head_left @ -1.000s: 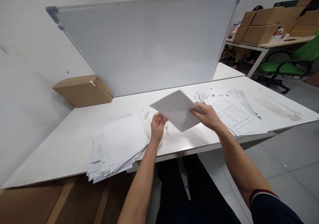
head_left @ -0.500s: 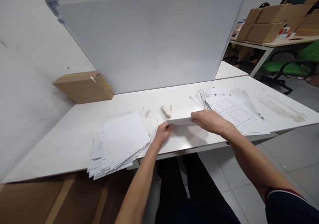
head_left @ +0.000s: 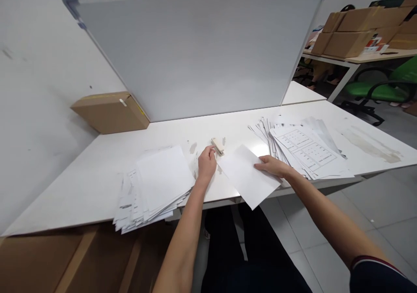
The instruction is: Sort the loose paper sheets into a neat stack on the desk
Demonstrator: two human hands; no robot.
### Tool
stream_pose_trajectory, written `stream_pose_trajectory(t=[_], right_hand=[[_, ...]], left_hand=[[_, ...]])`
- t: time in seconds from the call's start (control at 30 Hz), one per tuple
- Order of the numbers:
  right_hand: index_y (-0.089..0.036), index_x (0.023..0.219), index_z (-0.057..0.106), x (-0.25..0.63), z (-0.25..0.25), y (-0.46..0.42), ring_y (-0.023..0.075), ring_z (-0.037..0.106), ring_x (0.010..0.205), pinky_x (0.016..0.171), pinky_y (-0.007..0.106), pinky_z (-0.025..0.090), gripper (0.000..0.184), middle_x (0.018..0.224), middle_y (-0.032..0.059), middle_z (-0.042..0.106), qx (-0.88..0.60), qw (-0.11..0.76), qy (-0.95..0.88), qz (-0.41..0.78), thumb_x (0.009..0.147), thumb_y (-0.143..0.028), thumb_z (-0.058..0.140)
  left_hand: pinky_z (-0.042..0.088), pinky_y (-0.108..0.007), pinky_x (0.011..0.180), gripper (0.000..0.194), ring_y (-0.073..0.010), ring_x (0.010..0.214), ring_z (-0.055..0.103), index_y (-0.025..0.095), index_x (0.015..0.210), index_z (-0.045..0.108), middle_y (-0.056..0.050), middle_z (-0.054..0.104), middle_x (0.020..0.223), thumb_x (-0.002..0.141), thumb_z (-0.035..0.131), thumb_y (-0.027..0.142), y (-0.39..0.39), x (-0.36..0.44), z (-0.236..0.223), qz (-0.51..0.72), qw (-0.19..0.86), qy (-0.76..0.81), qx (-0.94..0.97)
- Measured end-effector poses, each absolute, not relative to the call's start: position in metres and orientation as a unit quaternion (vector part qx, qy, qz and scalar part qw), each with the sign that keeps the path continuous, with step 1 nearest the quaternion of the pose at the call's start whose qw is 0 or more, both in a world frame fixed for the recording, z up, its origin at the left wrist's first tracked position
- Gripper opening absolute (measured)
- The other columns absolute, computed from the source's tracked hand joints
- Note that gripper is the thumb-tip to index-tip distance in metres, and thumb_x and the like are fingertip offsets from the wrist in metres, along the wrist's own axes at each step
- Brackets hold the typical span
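My right hand [head_left: 272, 166] pinches the right edge of a blank white sheet of paper [head_left: 249, 178], thumb on top. The sheet lies slantwise, one corner past the table's front edge; whether it is a single sheet cannot be made out. Just left of the sheet, my left hand [head_left: 207, 162] reaches to a small cream stapler [head_left: 218, 146]. Its fingers are partly bent and apart at the stapler's left side, not closed around it. A pile of white papers [head_left: 163, 180] lies left of that hand. Printed sheets [head_left: 304, 147] are fanned out beyond my right hand.
A large whiteboard [head_left: 202, 54] stands along the back of the white table [head_left: 81, 184]. A cardboard box [head_left: 110, 113] leans by the wall at left. At far right are stacked boxes [head_left: 348, 43] on another table and a green chair [head_left: 378, 89].
My left hand has let go of the paper and moved up and left to the stapler. The paper, upright on edge before, is tilted down flatter in my right hand.
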State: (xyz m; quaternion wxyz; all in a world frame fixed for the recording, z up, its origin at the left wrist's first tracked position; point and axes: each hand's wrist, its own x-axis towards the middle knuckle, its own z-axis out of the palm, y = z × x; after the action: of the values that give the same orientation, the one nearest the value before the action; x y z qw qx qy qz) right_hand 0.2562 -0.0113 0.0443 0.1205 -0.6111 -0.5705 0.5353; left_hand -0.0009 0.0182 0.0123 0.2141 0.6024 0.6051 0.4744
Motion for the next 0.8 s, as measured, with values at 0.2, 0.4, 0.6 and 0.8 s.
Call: stream_pose_trajectory(t=[0.2,0.4,0.6,0.8], right_hand=[[-0.016,0.091,0.06,0.267,0.029,-0.006,0.0224,0.067,0.078,0.062,0.029,0.053,0.031,0.096,0.0106,0.07,-0.589,0.155,-0.536,0.585,0.076,-0.043,0.061],[-0.018,0.086,0.059,0.267,0.025,-0.002,0.0208,0.066,0.078,0.062,0.028,0.054,0.025,0.094,0.0086,0.07,-0.572,0.206,-0.504,0.614,0.077,-0.041,0.061],[-0.018,0.086,0.06,0.261,0.025,0.002,0.0224,0.067,0.078,0.063,0.03,0.055,0.024,0.092,0.0091,0.071,-0.594,0.226,-0.473,0.61,0.075,-0.039,0.062],[-0.019,0.087,0.059,0.257,0.023,0.004,0.0229,0.067,0.077,0.064,0.032,0.055,0.025,0.089,0.0079,0.071,-0.589,0.243,-0.483,0.6,0.076,-0.041,0.06]], left_hand=[[0.04,-0.036,0.097,0.058,-0.0203,0.111,0.049,0.022,0.121,0.056,-0.009,0.054,0.117,0.073,0.034,-0.001,0.034,-0.003,-0.01,0.39,0.139,0.577,0.704],[0.04,-0.036,0.097,0.061,-0.0195,0.107,0.049,0.024,0.119,0.058,-0.006,0.056,0.113,0.07,0.034,-0.004,0.034,-0.005,-0.018,0.382,0.133,0.574,0.712],[0.041,-0.035,0.097,0.06,-0.0185,0.105,0.051,0.023,0.118,0.059,-0.006,0.057,0.111,0.071,0.033,-0.004,0.035,-0.005,-0.018,0.383,0.135,0.576,0.71],[0.041,-0.035,0.096,0.062,-0.019,0.106,0.051,0.022,0.117,0.06,-0.007,0.058,0.111,0.069,0.032,-0.005,0.033,-0.004,-0.016,0.389,0.142,0.577,0.704]])
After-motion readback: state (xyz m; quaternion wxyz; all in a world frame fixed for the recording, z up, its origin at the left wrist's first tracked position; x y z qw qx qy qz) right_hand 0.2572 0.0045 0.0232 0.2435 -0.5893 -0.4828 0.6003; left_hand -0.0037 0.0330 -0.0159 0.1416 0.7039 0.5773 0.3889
